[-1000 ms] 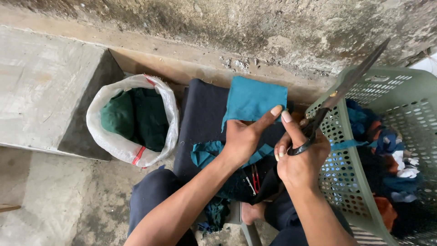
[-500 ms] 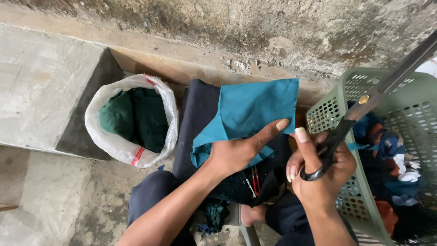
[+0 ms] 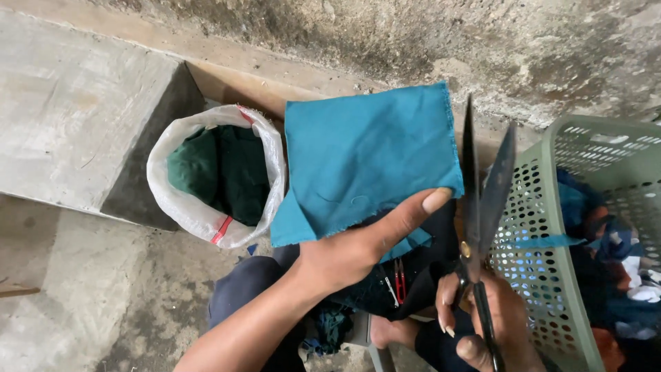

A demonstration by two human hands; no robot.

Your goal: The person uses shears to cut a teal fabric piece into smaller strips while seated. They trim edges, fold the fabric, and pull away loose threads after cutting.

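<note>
My left hand [image 3: 358,248] holds up a teal piece of cloth [image 3: 365,158], thumb pressed on its lower right corner. The cloth is spread flat in front of me. My right hand [image 3: 482,320] grips the handles of large dark scissors [image 3: 482,193]; the blades point upward, slightly parted, just right of the cloth's right edge. On my lap, below the cloth, lie dark fabric and a small red thread snipper [image 3: 398,279].
A white woven sack [image 3: 206,217] filled with dark green cloth stands at the left beside a concrete block [image 3: 76,117]. A pale green perforated plastic basket [image 3: 551,275] with mixed fabric pieces sits at the right. A rough concrete wall runs behind.
The teal cloth has been lifted and unfolded into a flat sheet. The scissors swung from pointing up-right to upright, beside the cloth's edge, blades parted.
</note>
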